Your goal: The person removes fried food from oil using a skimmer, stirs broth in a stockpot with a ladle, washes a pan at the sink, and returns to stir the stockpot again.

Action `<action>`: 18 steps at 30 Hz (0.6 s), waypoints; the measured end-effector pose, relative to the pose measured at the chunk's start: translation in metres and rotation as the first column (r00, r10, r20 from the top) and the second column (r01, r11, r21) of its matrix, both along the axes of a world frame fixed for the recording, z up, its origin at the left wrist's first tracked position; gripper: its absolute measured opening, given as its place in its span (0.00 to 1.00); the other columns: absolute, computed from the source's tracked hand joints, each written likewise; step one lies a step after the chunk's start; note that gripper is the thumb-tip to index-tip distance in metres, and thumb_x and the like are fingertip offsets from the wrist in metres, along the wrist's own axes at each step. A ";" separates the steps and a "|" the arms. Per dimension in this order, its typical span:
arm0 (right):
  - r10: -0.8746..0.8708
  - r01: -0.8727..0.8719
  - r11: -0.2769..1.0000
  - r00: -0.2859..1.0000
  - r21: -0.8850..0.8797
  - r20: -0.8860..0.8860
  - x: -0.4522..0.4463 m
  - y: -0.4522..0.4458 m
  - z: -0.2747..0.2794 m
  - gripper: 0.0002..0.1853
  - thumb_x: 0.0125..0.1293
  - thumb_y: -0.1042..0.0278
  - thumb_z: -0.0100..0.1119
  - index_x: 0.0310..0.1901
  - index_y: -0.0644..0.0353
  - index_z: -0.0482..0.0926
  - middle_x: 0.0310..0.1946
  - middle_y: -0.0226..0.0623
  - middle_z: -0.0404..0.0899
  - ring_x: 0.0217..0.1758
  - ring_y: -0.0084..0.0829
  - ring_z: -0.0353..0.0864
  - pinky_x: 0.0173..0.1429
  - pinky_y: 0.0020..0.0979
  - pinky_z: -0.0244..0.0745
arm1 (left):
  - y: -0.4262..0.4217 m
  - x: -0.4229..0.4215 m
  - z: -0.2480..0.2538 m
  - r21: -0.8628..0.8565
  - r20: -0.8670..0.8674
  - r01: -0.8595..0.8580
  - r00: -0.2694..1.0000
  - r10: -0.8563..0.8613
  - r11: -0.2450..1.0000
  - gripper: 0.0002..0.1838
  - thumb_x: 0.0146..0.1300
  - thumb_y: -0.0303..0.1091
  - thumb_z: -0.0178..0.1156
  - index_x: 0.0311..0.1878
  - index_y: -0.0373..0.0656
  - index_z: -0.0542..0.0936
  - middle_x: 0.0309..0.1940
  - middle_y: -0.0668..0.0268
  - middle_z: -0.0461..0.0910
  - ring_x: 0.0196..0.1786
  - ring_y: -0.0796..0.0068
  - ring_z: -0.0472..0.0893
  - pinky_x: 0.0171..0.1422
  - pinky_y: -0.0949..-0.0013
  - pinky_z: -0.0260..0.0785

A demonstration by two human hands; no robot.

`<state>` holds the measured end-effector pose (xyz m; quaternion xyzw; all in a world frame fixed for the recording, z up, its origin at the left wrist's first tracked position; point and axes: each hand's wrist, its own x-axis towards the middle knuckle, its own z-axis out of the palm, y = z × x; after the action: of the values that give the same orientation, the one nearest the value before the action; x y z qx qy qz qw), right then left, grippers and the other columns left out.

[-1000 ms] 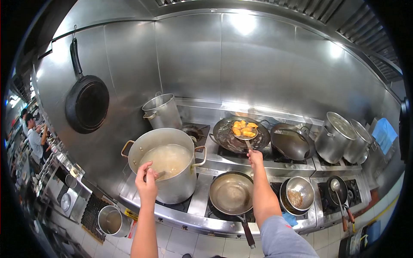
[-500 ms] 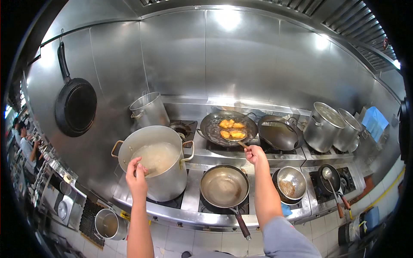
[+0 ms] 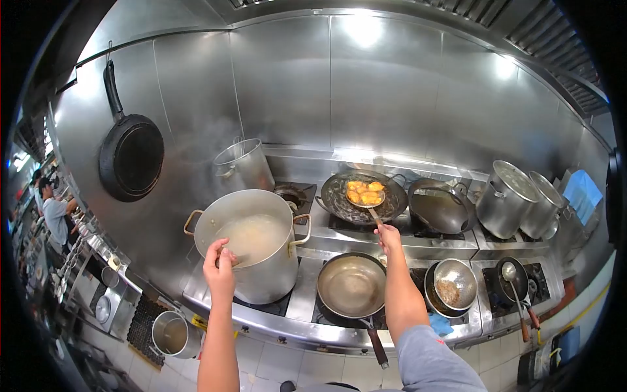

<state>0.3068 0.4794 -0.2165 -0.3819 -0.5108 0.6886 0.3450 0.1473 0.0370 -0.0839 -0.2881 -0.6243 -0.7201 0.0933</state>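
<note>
My left hand (image 3: 220,262) is closed at the near rim of a large pot (image 3: 264,282) of cloudy liquid. It grips a utensil whose end dips into the liquid; most of it is hidden. My right hand (image 3: 389,238) is wrapped round the handle of a skimmer (image 3: 373,213). Several golden fried pieces (image 3: 366,193) sit on the skimmer, over a wok (image 3: 336,199) of bubbling oil on the back burner. Below the wok, on the front burner, stands a pan (image 3: 351,285) with its handle toward me.
A tall pot (image 3: 256,171) with a whisk stands back left. Right are another wok (image 3: 439,210), a strainer (image 3: 455,284) on a pan, a ladle (image 3: 509,272) and two stockpots. A pan (image 3: 132,157) hangs on the left wall. People stand far left.
The skimmer with the fried pieces was low in the wok half a second ago and now appears raised. The view has shifted. My left hand still holds its utensil at the pot.
</note>
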 end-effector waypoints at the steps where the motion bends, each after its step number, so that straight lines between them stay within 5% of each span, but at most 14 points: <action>1: -0.003 0.003 1.000 1.000 -0.004 -0.001 0.002 -0.004 -0.004 0.07 0.67 0.66 0.52 0.39 0.60 0.75 0.21 0.26 0.73 0.14 0.15 0.59 0.15 0.22 0.54 | 0.000 0.001 0.002 0.007 0.003 0.002 1.000 -0.002 1.000 0.12 0.66 0.27 0.48 0.49 0.36 0.75 0.26 0.69 0.72 0.30 0.82 0.72 0.39 0.75 0.68; 6: 0.037 -0.039 0.999 0.990 -0.010 -0.137 0.021 -0.017 -0.015 0.10 0.67 0.68 0.51 0.47 0.61 0.73 0.25 0.29 0.75 0.15 0.15 0.60 0.15 0.20 0.55 | 0.000 -0.003 -0.002 0.026 -0.004 0.034 0.999 -0.034 0.999 0.12 0.65 0.27 0.48 0.49 0.36 0.75 0.26 0.69 0.73 0.31 0.82 0.72 0.40 0.76 0.67; 18: -0.027 0.020 0.999 0.980 -0.040 -0.199 0.046 -0.067 0.005 0.11 0.68 0.69 0.50 0.50 0.60 0.72 0.25 0.27 0.74 0.12 0.13 0.56 0.13 0.18 0.51 | 0.001 0.000 0.003 -0.002 -0.025 0.099 0.995 -0.099 0.995 0.12 0.65 0.26 0.48 0.49 0.36 0.75 0.26 0.69 0.73 0.30 0.83 0.71 0.38 0.76 0.66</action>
<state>0.3525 0.4121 -0.2118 -0.3233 -0.4560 0.7289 0.3953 0.1470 0.0376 -0.0812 -0.3274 -0.6084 -0.7200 0.0651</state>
